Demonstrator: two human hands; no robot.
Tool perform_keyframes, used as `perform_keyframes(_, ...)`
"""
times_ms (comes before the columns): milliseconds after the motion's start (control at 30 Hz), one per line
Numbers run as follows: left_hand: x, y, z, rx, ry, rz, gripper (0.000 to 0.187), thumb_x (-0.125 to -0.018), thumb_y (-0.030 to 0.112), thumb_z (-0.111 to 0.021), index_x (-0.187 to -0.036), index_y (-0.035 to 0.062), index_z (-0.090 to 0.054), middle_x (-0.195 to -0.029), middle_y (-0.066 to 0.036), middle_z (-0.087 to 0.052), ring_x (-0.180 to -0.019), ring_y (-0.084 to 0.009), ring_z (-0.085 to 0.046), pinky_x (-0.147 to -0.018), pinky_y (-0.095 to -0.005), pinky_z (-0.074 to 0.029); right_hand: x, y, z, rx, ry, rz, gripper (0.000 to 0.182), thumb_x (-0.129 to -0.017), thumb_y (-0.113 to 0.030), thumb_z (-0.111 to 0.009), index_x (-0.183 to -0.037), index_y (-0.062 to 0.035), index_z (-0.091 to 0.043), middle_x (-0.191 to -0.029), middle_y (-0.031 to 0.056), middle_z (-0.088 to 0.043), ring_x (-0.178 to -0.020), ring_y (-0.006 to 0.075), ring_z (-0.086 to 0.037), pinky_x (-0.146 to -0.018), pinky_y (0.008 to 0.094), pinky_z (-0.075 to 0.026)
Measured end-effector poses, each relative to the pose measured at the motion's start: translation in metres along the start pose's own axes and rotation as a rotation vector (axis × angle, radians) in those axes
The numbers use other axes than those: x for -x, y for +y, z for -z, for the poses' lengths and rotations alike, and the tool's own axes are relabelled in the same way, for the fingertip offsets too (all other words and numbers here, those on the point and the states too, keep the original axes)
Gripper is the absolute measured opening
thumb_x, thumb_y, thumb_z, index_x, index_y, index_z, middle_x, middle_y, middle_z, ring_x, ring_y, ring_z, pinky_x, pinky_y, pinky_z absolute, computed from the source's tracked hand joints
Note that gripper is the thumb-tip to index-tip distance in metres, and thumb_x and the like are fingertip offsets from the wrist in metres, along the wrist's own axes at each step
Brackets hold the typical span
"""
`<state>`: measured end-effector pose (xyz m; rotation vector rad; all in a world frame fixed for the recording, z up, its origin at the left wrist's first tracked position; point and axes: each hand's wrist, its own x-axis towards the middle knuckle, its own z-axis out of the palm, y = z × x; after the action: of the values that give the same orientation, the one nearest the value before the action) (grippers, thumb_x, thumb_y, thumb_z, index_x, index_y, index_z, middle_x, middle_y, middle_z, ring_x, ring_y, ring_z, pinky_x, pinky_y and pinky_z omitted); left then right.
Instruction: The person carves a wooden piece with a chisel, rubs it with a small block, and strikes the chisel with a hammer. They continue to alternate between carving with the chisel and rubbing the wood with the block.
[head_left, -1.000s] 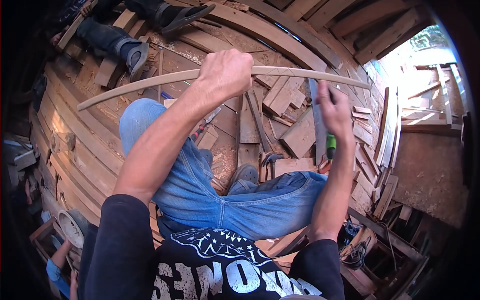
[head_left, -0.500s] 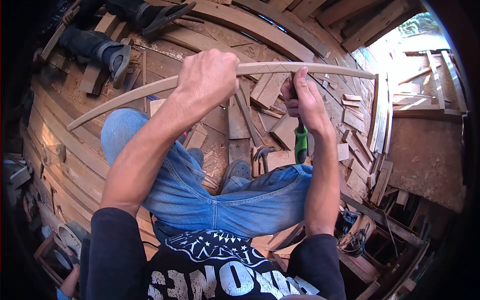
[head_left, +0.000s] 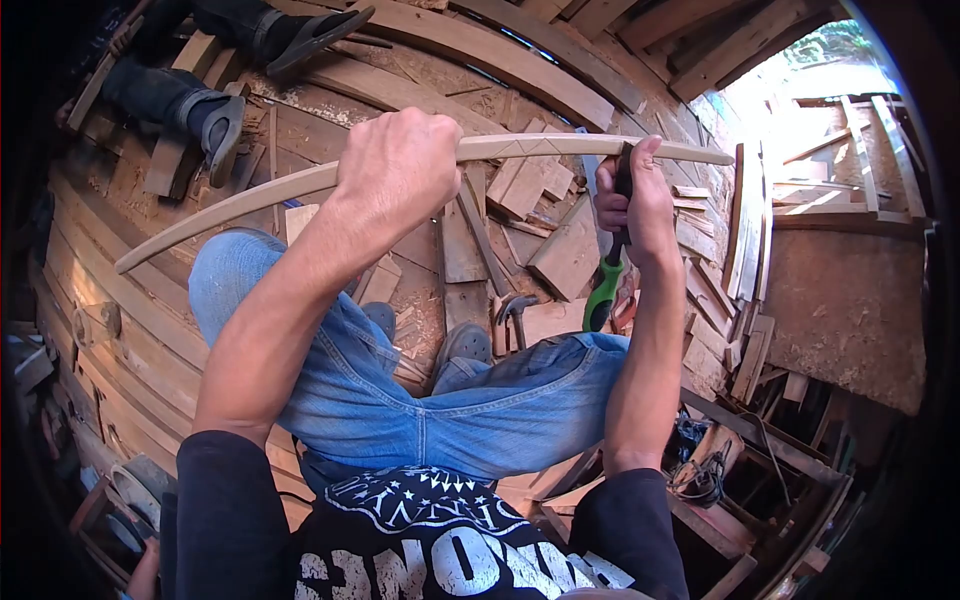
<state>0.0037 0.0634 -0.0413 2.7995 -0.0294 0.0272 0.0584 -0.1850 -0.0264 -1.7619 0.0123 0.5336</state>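
A long, slightly curved wooden strip (head_left: 230, 208) spans the view, with zigzag pencil marks near its middle. My left hand (head_left: 400, 160) is closed around the strip, left of those marks. Beside the strip's right part, my right hand (head_left: 635, 205) is closed on a tool with a dark shaft and a green and black handle (head_left: 603, 295); the handle hangs below the hand. The thumb points up by the strip, and the tool's upper end is partly hidden.
A hammer (head_left: 516, 312) lies among wood offcuts (head_left: 568, 250) on the floor between my feet and the strip. Another person's legs (head_left: 165, 95) are at the upper left. Planks (head_left: 150, 345) line the left side. Cables (head_left: 700, 475) lie at the lower right.
The strip and my left hand have shifted slightly left. My right hand has moved right along the strip, and the green-handled tool is now more tilted.
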Motion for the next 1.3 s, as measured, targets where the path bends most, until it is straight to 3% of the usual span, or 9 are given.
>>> perform_keyframes(33,0.000,0.001,0.001,-0.024,-0.025,0.019,0.018,-0.083,0.017,-0.066,-0.095,0.0075,-0.075,-0.076,-0.019,-0.069,-0.075,-0.0364,-0.070,-0.072,-0.0467,-0.056,0.000,0.000,-0.001,0.018,0.012,0.001,0.072,-0.093,-0.077,-0.030,-0.074,-0.0087,-0.045,-0.056,-0.0081,-0.029,-0.045,0.0036,-0.025,-0.041,0.0208,-0.019)
perform_keyframes(300,0.000,0.002,-0.001,-0.028,-0.020,0.026,0.017,-0.084,0.017,-0.065,-0.094,0.0078,-0.075,-0.076,-0.019,-0.069,-0.076,-0.0360,-0.070,-0.072,-0.0471,-0.056,0.004,-0.001,-0.004,0.114,-0.025,-0.008,0.071,-0.094,-0.076,-0.032,-0.074,-0.0087,-0.046,-0.057,-0.0071,-0.032,-0.047,0.0031,-0.025,-0.043,0.0214,-0.019)
perform_keyframes(467,0.000,0.003,-0.001,0.014,-0.008,0.019,0.016,-0.084,0.018,-0.064,-0.091,0.0071,-0.074,-0.076,-0.019,-0.069,-0.076,-0.0365,-0.069,-0.072,-0.0472,-0.056,0.010,0.002,-0.018,0.283,-0.219,0.154,0.070,-0.096,-0.073,-0.030,-0.072,-0.0083,-0.046,-0.059,-0.0070,-0.032,-0.049,0.0030,-0.024,-0.044,0.0220,-0.019)
perform_keyframes(1100,0.008,0.010,0.009,-0.006,0.074,-0.010,0.014,-0.083,0.015,-0.064,-0.087,0.0056,-0.073,-0.072,-0.018,-0.068,-0.073,-0.0355,-0.069,-0.071,-0.0461,-0.056,0.018,-0.003,-0.025,0.279,-0.175,0.018,0.070,-0.094,-0.075,-0.029,-0.079,-0.0082,-0.046,-0.067,-0.0038,-0.037,-0.053,0.0030,-0.027,-0.045,0.0202,-0.021)
perform_keyframes(1200,0.008,0.011,0.009,-0.008,0.070,-0.006,0.013,-0.083,0.014,-0.064,-0.087,0.0054,-0.073,-0.072,-0.018,-0.068,-0.073,-0.0349,-0.070,-0.072,-0.0459,-0.056,0.019,-0.004,-0.025,0.256,-0.179,0.024,0.071,-0.094,-0.075,-0.029,-0.078,-0.0082,-0.047,-0.065,-0.0043,-0.037,-0.052,0.0028,-0.027,-0.045,0.0200,-0.021)
perform_keyframes(1267,0.008,0.010,0.008,-0.012,0.062,-0.002,0.013,-0.082,0.014,-0.064,-0.088,0.0051,-0.072,-0.073,-0.018,-0.068,-0.073,-0.0348,-0.070,-0.072,-0.0459,-0.056,0.018,-0.005,-0.023,0.226,-0.210,0.005,0.073,-0.098,-0.070,-0.029,-0.063,-0.0088,-0.046,-0.056,-0.0049,-0.037,-0.050,0.0052,-0.032,-0.045,0.0236,-0.026)
perform_keyframes(1300,0.008,0.009,0.007,-0.029,0.065,-0.012,0.013,-0.082,0.013,-0.065,-0.088,0.0048,-0.072,-0.073,-0.018,-0.068,-0.073,-0.0345,-0.070,-0.072,-0.0456,-0.056,0.019,-0.005,-0.024,0.226,-0.211,0.005,0.073,-0.098,-0.070,-0.029,-0.063,-0.0088,-0.046,-0.056,-0.0049,-0.037,-0.050,0.0052,-0.032,-0.045,0.0236,-0.026)
